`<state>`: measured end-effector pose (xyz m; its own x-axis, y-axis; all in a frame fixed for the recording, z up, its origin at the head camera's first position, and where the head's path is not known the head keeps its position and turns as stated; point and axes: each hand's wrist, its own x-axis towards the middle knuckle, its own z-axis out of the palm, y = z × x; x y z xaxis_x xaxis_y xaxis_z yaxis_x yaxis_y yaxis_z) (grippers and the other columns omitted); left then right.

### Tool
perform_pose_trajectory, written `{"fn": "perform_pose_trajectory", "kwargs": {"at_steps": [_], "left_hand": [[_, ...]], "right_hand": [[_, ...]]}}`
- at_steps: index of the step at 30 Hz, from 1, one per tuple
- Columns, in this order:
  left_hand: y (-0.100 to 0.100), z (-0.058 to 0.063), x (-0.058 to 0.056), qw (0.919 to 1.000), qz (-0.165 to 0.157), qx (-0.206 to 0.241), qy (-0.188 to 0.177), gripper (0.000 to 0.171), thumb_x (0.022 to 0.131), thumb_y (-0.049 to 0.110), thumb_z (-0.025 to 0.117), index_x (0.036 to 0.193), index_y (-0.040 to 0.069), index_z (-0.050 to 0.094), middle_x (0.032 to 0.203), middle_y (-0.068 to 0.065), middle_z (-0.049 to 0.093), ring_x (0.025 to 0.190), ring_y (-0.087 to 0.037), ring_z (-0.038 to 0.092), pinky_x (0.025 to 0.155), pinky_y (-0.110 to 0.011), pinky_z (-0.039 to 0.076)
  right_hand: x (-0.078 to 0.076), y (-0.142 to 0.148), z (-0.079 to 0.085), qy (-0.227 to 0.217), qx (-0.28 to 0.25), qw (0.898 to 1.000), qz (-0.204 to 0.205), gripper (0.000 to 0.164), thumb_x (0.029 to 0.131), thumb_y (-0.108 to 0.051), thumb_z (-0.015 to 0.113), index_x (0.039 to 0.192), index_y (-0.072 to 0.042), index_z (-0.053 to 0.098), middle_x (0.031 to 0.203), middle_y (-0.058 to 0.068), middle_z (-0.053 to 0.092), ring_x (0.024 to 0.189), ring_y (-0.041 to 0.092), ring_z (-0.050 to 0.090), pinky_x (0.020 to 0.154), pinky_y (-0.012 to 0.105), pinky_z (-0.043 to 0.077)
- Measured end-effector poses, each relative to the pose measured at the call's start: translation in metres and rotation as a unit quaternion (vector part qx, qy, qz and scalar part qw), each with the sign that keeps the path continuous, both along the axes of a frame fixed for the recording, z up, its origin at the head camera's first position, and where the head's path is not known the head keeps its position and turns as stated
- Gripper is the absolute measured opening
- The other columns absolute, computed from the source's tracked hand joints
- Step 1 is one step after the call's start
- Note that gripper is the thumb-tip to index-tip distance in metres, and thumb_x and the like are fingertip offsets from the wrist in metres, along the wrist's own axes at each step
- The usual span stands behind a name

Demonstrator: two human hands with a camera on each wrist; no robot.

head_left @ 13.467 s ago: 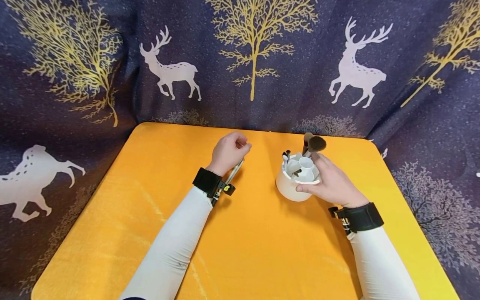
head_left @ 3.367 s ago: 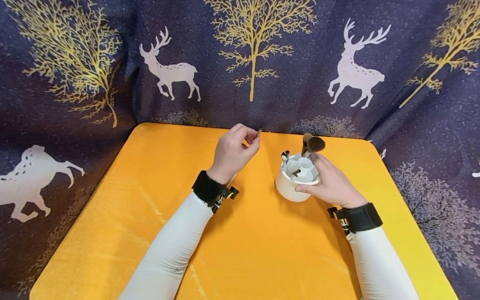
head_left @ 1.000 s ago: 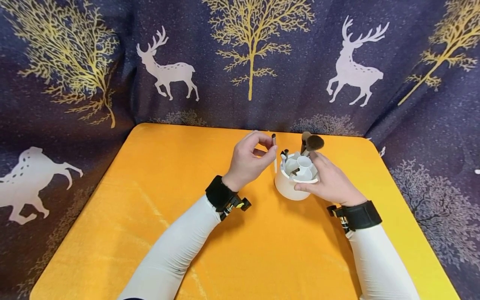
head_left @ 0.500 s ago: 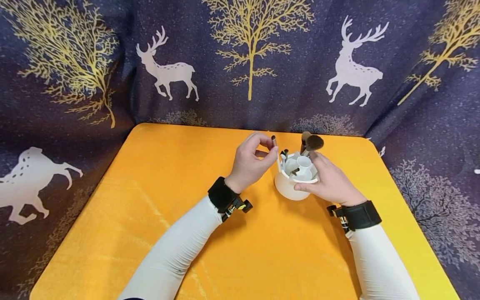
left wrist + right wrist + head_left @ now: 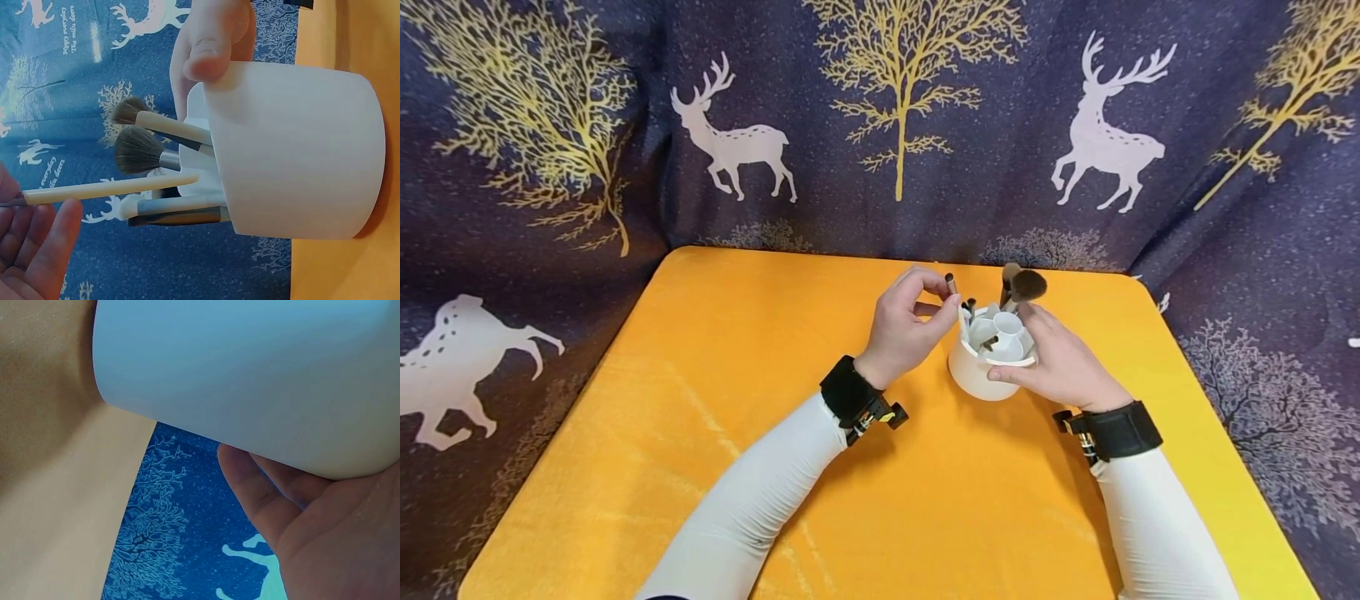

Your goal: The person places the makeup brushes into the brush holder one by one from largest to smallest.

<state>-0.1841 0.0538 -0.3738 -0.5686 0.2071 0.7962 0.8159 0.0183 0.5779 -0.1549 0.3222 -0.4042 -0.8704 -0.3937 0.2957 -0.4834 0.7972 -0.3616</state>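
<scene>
My left hand point(image 5: 906, 321) pinches a slim makeup brush point(image 5: 112, 189) between thumb and fingers near its bristle end. Its dark tip points up, and the pale handle slants down, its end over the rim of the white brush holder point(image 5: 981, 379). That holder is a round divided cup with a small tube in the middle. My right hand point(image 5: 1063, 358) grips its right side, thumb on the near rim. Inside stand two big fluffy brushes point(image 5: 1027, 286) at the back and several slim ones point(image 5: 178, 205) at the left. One short dark brush tip point(image 5: 990, 342) leans in the front compartment.
The holder stands on a table with an orange-yellow cloth point(image 5: 850, 500). A dark curtain point(image 5: 977, 167) printed with white deer and gold trees hangs behind the table and along both sides. A black strap with a small camera point(image 5: 857, 392) is on each wrist.
The brush lay back along my left wrist at first; it has turned tip up and come right, to the holder's left rim. My right hand has kept its grip on the holder.
</scene>
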Motion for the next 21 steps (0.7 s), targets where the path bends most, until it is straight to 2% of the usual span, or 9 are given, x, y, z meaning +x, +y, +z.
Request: {"fn": "perform_pose_trajectory", "kwargs": {"at_steps": [6, 13, 21], "left_hand": [[0.0042, -0.0052, -0.0028, 0.9998, -0.017, 0.002, 0.012, 0.01, 0.093, 0.011, 0.064, 0.101, 0.007, 0.059, 0.099, -0.002, 0.059, 0.09, -0.009, 0.057, 0.071, -0.027, 0.055], [0.0065, -0.0064, -0.0019, 0.9997, -0.023, -0.006, 0.011, 0.01, 0.094, 0.01, 0.064, 0.102, 0.007, 0.059, 0.1, -0.003, 0.059, 0.092, -0.009, 0.056, 0.074, -0.026, 0.054], [0.0087, -0.0108, -0.002, 0.9994, -0.028, -0.021, 0.003, 0.011, 0.094, 0.012, 0.065, 0.104, 0.007, 0.061, 0.101, -0.001, 0.059, 0.094, -0.008, 0.057, 0.075, -0.027, 0.054]], "right_hand": [[0.0002, 0.0006, -0.0002, -0.001, 0.004, 1.0, -0.003, 0.119, 0.068, -0.071, 0.076, 0.158, -0.027, 0.013, 0.145, 0.008, 0.042, 0.126, 0.026, 0.045, 0.096, 0.052, 0.043], [-0.002, 0.0021, -0.0032, 0.003, 0.002, 1.0, 0.001, 0.118, 0.068, -0.07, 0.077, 0.158, -0.027, 0.014, 0.146, 0.007, 0.042, 0.126, 0.024, 0.044, 0.097, 0.051, 0.043], [-0.0024, 0.0013, -0.004, 0.004, -0.001, 1.0, 0.006, 0.111, 0.068, -0.069, 0.077, 0.154, -0.022, 0.026, 0.137, 0.003, 0.046, 0.121, 0.021, 0.046, 0.093, 0.049, 0.044]]}}
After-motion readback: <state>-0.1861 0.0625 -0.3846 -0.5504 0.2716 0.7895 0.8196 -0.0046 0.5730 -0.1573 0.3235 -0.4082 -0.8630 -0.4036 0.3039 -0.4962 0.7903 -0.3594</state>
